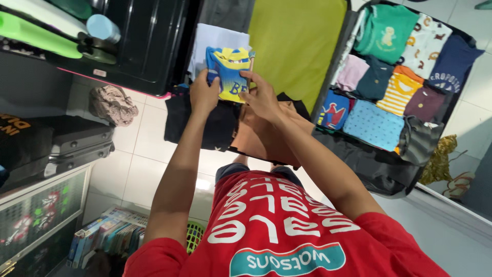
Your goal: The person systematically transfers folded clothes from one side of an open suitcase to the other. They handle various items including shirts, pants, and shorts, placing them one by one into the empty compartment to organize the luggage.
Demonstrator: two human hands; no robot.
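Observation:
Both my hands hold a folded blue and yellow garment (228, 69) in front of me. My left hand (204, 95) grips its left edge and my right hand (260, 96) grips its right edge. Just below it lie a stack of black folded clothes (205, 125) and a brown folded garment (259, 138) on the white tiled floor. A white folded garment (220, 37) lies just beyond the one I hold. My red printed shirt fills the bottom of the view.
An open black suitcase (379, 172) at the right holds several folded clothes. A yellow-green cloth (297, 46) lies beyond. A black case (148, 41), a crumpled beige cloth (113, 105), a grey case (77, 149), books (107, 236) and a green basket (193, 233) are at the left.

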